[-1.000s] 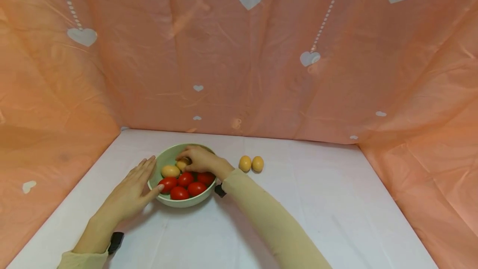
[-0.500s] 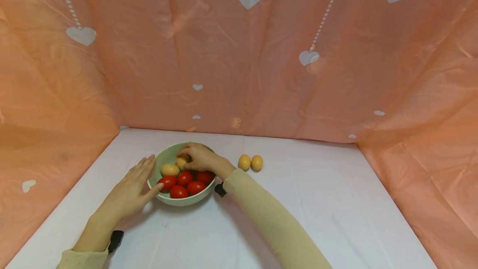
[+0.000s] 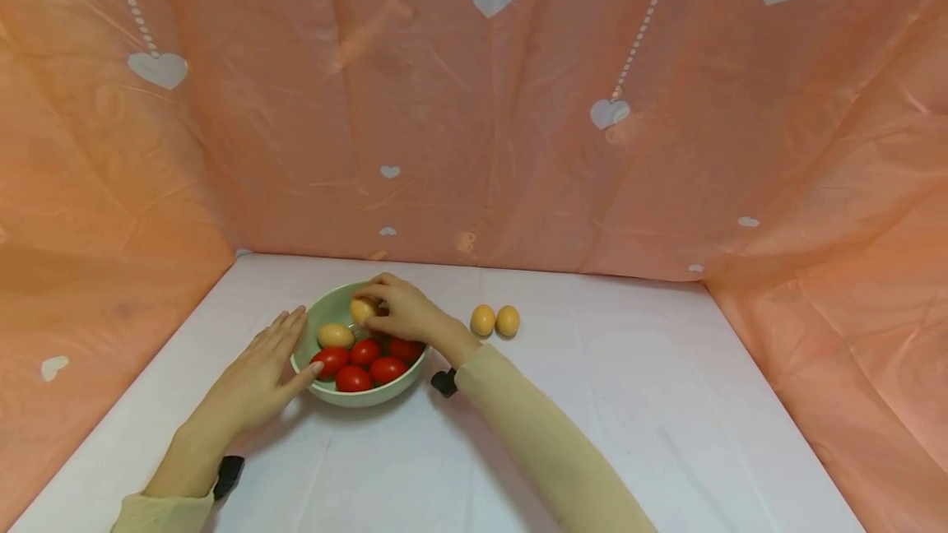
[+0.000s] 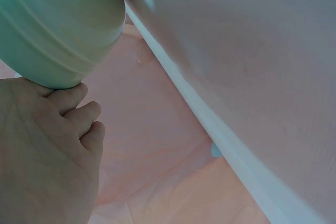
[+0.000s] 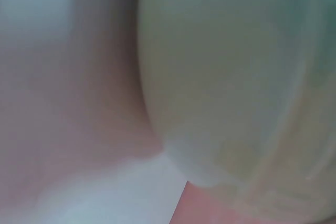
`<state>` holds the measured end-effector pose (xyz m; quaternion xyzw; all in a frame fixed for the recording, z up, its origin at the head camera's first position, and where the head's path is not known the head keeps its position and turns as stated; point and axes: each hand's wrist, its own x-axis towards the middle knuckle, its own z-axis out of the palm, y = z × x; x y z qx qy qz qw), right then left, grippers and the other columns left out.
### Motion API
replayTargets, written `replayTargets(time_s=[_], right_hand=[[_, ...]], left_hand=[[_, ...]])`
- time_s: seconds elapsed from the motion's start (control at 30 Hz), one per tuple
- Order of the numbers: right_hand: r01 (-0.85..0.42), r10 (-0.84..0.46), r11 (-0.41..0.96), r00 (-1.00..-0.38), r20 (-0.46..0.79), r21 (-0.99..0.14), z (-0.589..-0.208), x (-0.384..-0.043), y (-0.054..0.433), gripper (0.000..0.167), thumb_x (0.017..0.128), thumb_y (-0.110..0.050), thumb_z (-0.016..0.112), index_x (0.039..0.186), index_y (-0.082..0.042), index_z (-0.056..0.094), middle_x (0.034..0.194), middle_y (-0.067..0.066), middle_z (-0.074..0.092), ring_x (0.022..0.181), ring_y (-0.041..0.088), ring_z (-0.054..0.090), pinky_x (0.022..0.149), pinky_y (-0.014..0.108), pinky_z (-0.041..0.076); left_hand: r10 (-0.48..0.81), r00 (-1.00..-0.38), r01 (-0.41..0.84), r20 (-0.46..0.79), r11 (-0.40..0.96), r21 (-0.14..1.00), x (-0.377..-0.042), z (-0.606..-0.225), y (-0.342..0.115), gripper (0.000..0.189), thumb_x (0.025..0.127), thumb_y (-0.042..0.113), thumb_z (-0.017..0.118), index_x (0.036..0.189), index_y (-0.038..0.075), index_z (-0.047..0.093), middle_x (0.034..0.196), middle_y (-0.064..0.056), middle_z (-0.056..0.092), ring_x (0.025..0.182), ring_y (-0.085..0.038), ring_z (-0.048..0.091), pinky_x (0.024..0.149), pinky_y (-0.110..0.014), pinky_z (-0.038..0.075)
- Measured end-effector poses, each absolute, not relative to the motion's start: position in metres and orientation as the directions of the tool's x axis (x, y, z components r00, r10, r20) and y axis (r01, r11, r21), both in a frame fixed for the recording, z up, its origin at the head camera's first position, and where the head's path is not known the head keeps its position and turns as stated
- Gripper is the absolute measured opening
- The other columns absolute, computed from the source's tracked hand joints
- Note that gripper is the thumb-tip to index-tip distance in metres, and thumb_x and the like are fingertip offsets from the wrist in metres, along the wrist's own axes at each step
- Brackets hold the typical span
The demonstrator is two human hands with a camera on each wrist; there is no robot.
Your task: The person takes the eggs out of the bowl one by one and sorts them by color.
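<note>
A pale green bowl [image 3: 363,398] holds several red tomatoes [image 3: 353,378] along its near side and a yellowish egg [image 3: 336,336] at the left. My right hand [image 3: 407,312] reaches over the bowl's far right side and pinches another yellowish egg [image 3: 363,310] between thumb and fingers, above the tomatoes. My left hand [image 3: 248,385] rests against the left of the bowl, fingers extended along the outside and thumb at the near rim. In the left wrist view, its fingers [image 4: 73,98] touch the underside of the bowl's wall. Only the blurred bowl wall [image 5: 220,77] fills the right wrist view.
Two more yellowish eggs [image 3: 495,321] lie side by side on the white tablecloth [image 3: 629,401], right of the bowl. An orange curtain [image 3: 518,187] with pale hearts stands behind and on both sides of the table.
My right hand has risen a little with the egg, lifting it from its spot in the bowl. The left hand stays in place at the bowl.
</note>
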<state>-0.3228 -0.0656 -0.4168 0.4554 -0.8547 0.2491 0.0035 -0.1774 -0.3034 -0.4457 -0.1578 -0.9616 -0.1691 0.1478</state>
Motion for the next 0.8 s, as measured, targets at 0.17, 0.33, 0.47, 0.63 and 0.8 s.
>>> replayTargets(time_s=[0.17,0.33,0.47,0.63,0.8], right_hand=[[-0.766,-0.734,0.424,-0.604,0.311,-0.484,-0.416,-0.318,-0.057,0.045,0.094,-0.02,0.079,0.137,-0.011,0.068,0.138,0.009,0.06,0.126,0.022,0.06,0.109,0.026,0.045],[-0.758,-0.69,0.402,-0.62,0.375,-0.513,-0.416,-0.312,-0.047,0.045,0.094,-0.019,0.079,0.137,-0.009,0.068,0.139,0.009,0.06,0.128,0.024,0.059,0.113,0.029,0.044],[-0.755,-0.656,0.385,-0.629,0.419,-0.531,-0.416,-0.307,-0.037,0.047,0.094,-0.02,0.08,0.138,-0.009,0.067,0.14,0.009,0.06,0.128,0.024,0.059,0.114,0.03,0.044],[-0.755,-0.603,0.341,-0.633,0.486,-0.56,-0.417,-0.3,-0.022,0.046,0.093,-0.018,0.08,0.136,-0.006,0.068,0.138,0.01,0.06,0.125,0.024,0.061,0.112,0.031,0.046],[-0.767,-0.539,0.294,-0.625,0.564,-0.57,-0.42,-0.297,-0.006,0.045,0.092,-0.015,0.082,0.133,-0.002,0.068,0.134,0.011,0.062,0.118,0.024,0.063,0.106,0.029,0.051]], left_hand=[[0.256,-0.903,0.359,0.345,0.89,0.28,-0.178,-0.446,-0.303,0.082,0.101,0.042,0.066,0.158,-0.008,0.034,0.164,-0.027,0.034,0.149,-0.05,0.031,0.124,-0.059,0.026],[0.257,-0.903,0.362,0.344,0.887,0.287,-0.178,-0.447,-0.303,0.082,0.101,0.041,0.066,0.158,-0.008,0.033,0.164,-0.027,0.033,0.15,-0.05,0.03,0.128,-0.052,0.019],[0.258,-0.907,0.359,0.332,0.887,0.291,-0.179,-0.447,-0.303,0.083,0.101,0.042,0.065,0.158,-0.008,0.032,0.164,-0.028,0.032,0.15,-0.05,0.029,0.129,-0.05,0.016],[0.259,-0.909,0.358,0.327,0.887,0.292,-0.178,-0.447,-0.303,0.084,0.102,0.043,0.064,0.159,-0.008,0.03,0.165,-0.027,0.031,0.151,-0.049,0.029,0.128,-0.052,0.017],[0.266,-0.898,0.372,0.35,0.884,0.282,-0.178,-0.448,-0.303,0.083,0.101,0.041,0.065,0.157,-0.01,0.032,0.164,-0.028,0.033,0.149,-0.05,0.031,0.13,-0.045,0.012]])
